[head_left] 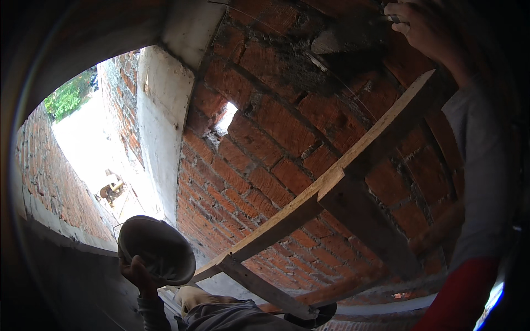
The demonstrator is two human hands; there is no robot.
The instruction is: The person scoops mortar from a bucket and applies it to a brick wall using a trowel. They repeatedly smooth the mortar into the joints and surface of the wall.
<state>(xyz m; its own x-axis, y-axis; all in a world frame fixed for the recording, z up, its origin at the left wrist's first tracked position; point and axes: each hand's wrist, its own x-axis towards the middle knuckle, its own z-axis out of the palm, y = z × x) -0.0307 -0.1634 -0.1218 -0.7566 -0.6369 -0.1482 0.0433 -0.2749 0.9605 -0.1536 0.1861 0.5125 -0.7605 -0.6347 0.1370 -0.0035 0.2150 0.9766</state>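
A brick wall [259, 165] with grey mortar joints fills most of the view, slanting in the fisheye picture. Left of it stands a pale concrete column [161, 99], with a bright outdoor gap beyond. A timber frame [287, 212] crosses in front of the bricks, its long rail running from lower left to upper right, with crosspieces joined to its lower side. The right sleeve [486, 165], grey with a red section, rises along the right edge. At lower left is a round dark container [154, 240], its mouth tilted toward the camera and pale residue inside. A dark, damp-looking patch [345, 55] marks the upper bricks. The right grip [417, 25] is raised beside them, fingers bent; whether it holds anything, I cannot tell. The left grip [137, 273] grasps the container by its near-left rim. Smallest is a dark ring [395, 19] on a right finger.
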